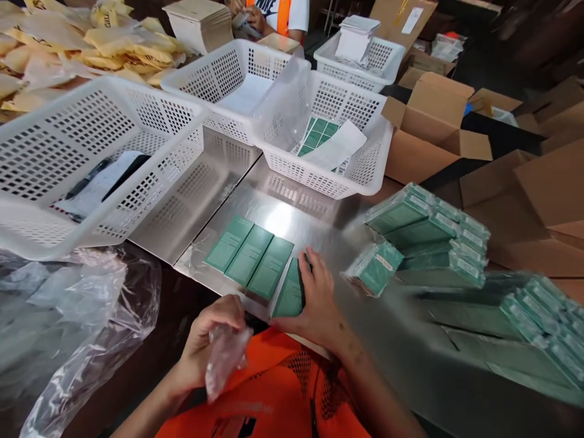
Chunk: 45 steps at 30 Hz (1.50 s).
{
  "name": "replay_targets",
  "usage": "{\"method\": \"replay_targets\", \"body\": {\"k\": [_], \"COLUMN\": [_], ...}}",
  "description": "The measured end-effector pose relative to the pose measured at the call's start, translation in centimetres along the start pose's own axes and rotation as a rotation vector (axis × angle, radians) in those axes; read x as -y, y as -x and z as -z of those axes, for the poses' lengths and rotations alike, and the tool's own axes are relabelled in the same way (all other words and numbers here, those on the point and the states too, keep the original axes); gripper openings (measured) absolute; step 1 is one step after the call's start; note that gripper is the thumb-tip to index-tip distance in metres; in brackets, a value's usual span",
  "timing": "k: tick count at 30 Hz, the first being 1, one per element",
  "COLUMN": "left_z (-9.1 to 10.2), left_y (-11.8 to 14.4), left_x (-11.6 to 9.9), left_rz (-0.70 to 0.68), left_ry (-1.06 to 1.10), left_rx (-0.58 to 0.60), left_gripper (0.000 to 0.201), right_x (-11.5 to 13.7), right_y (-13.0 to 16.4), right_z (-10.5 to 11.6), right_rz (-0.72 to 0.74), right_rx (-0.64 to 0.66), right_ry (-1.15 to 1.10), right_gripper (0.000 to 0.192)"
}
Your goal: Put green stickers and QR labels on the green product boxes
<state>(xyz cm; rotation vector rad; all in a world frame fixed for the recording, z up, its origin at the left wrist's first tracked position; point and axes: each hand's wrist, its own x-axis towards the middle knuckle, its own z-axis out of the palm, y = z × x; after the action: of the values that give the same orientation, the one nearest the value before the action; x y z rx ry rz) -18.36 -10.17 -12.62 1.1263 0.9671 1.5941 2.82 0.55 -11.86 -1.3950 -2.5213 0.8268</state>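
Observation:
Crumpled clear plastic wrap (225,359) hangs from my left hand (203,340), whose fingers are closed on it just past the table's near edge. With thumb and fingers at opposite ends, my right hand (322,298) grips a slim green box (291,292) that sits slightly tilted. To its left, three similar green boxes lie side by side on the metal table: the nearest one (271,267), a middle one (249,254) and a far-left one (229,243). A small plastic-wrapped green pack (376,267) lies right of my right hand.
Stacked wrapped green packs (424,225) and more packs (538,328) fill the right side. White baskets stand behind, one with green label sheets (319,134), one (182,176) at left. Open cartons (429,134), a clear bag (91,316) and yellow bags (109,42) surround the table. A co-worker (274,15) is opposite.

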Motion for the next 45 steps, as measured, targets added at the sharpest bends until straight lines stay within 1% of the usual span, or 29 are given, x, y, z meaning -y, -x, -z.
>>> {"method": "replay_targets", "body": {"k": [2, 4, 6, 8, 9, 10, 12, 14, 16, 18, 20, 21, 22, 24, 25, 27, 28, 29, 30, 31, 32, 34, 35, 37, 39, 42, 43, 44, 45], "left_z": [-0.2, -0.4, -0.8, -1.3, -1.6, -1.9, -2.4, -2.7, -2.9, -3.2, -3.8, -4.3, -4.9, -6.4, -7.3, -9.2, -10.3, -11.4, -12.4, -13.5, -14.4, -15.9, -16.3, -16.6, -16.4, -15.5, -15.2, -15.0, -14.9], "left_y": [-0.5, -0.9, -1.3, -1.4, -1.4, -1.2, -0.5, 0.4, 1.1, 1.3, 0.8, 0.3, -0.4, -2.2, -3.2, -5.0, -5.8, -6.4, -6.8, -7.1, -7.2, -7.1, -7.0, -7.1, -7.6, -8.7, -9.0, -9.1, -9.2], "left_x": [-0.1, -0.3, -0.4, -0.4, -0.3, -0.2, 0.0, 0.1, 0.1, 0.0, -0.1, -0.1, -0.1, 0.0, 0.1, 0.3, 0.4, 0.6, 0.6, 0.7, 0.8, 0.8, 0.8, 0.5, 0.1, -0.5, -0.6, -0.7, -0.7], "left_rz": [0.045, 0.124, 0.191, 0.196, 0.196, 0.205, 0.282, 0.391, 0.498, 0.58, 0.644, 0.671, 0.688, 0.659, 0.624, 0.561, 0.565, 0.584, 0.61, 0.637, 0.66, 0.68, 0.672, 0.622, 0.49, 0.161, 0.082, 0.042, 0.04], "left_ry": [-0.036, -0.052, -0.001, 0.089, 0.128, 0.159, 0.21, 0.268, 0.291, 0.268, 0.22, 0.187, 0.136, -0.037, -0.125, -0.219, -0.19, -0.121, -0.023, 0.08, 0.167, 0.271, 0.284, 0.243, 0.104, -0.213, -0.267, -0.266, -0.218], "left_rx": [0.111, 0.211, 0.262, 0.272, 0.273, 0.269, 0.252, 0.184, 0.081, 0.033, 0.076, 0.119, 0.175, 0.25, 0.262, 0.225, 0.208, 0.195, 0.198, 0.196, 0.177, 0.116, 0.09, 0.085, 0.114, 0.114, 0.124, 0.148, 0.185], "left_gripper": [0.008, 0.029, 0.049, 0.061, 0.062, 0.059, 0.05, 0.036, 0.023, 0.024, 0.036, 0.041, 0.045, 0.042, 0.037, 0.031, 0.039, 0.051, 0.061, 0.065, 0.064, 0.057, 0.054, 0.049, 0.038, 0.018, 0.017, 0.019, 0.022], "right_x": [0.0, -0.2, -0.3, -0.2, -0.2, -0.1, -0.2, -0.8, -2.0, -3.8, -5.6, -6.3, -6.9, -7.4, -7.3, -6.6, -6.0, -5.3, -4.6, -3.8, -3.2, -2.1, -1.7, -1.5, -2.0, -3.3, -3.8, -4.1, -4.3], "right_y": [-0.3, -0.8, -1.4, -1.9, -2.1, -2.1, -1.8, -1.0, 0.2, 1.9, 3.7, 4.7, 5.8, 7.8, 8.8, 10.5, 11.2, 11.7, 12.1, 12.4, 12.6, 12.8, 12.9, 13.2, 13.6, 14.3, 14.5, 14.7, 14.8], "right_z": [0.0, 0.0, -0.2, -0.5, -0.6, -0.7, -0.4, 0.4, 1.5, 2.6, 3.3, 3.4, 3.3, 2.8, 2.4, 1.6, 1.2, 0.8, 0.5, 0.2, 0.1, -0.1, -0.1, 0.0, 0.1, 0.1, 0.2, 0.3, 0.5], "right_rz": [-0.001, 0.002, 0.018, 0.049, 0.065, 0.079, 0.096, 0.083, -0.005, -0.155, -0.255, -0.26, -0.235, -0.18, -0.173, -0.222, -0.272, -0.317, -0.348, -0.364, -0.369, -0.378, -0.398, -0.437, -0.436, -0.361, -0.332, -0.304, -0.286], "right_rx": [-0.028, -0.073, -0.094, -0.094, -0.094, -0.099, -0.134, -0.217, -0.334, -0.42, -0.418, -0.403, -0.397, -0.446, -0.516, -0.674, -0.721, -0.732, -0.71, -0.659, -0.609, -0.59, -0.607, -0.638, -0.622, -0.57, -0.552, -0.528, -0.504], "right_ry": [0.0, -0.005, -0.012, -0.016, -0.017, -0.015, 0.008, 0.072, 0.186, 0.287, 0.276, 0.221, 0.14, -0.095, -0.26, -0.718, -0.981, -1.227, -1.425, -1.559, -1.624, -1.611, -1.578, -1.522, -1.502, -1.512, -1.533, -1.564, -1.6], "right_gripper": [0.132, 0.13, 0.131, 0.134, 0.135, 0.136, 0.138, 0.134, 0.117, 0.089, 0.051, 0.03, 0.017, 0.021, 0.021, 0.016, 0.021, 0.031, 0.041, 0.051, 0.057, 0.061, 0.061, 0.06, 0.061, 0.06, 0.059, 0.058, 0.056]}}
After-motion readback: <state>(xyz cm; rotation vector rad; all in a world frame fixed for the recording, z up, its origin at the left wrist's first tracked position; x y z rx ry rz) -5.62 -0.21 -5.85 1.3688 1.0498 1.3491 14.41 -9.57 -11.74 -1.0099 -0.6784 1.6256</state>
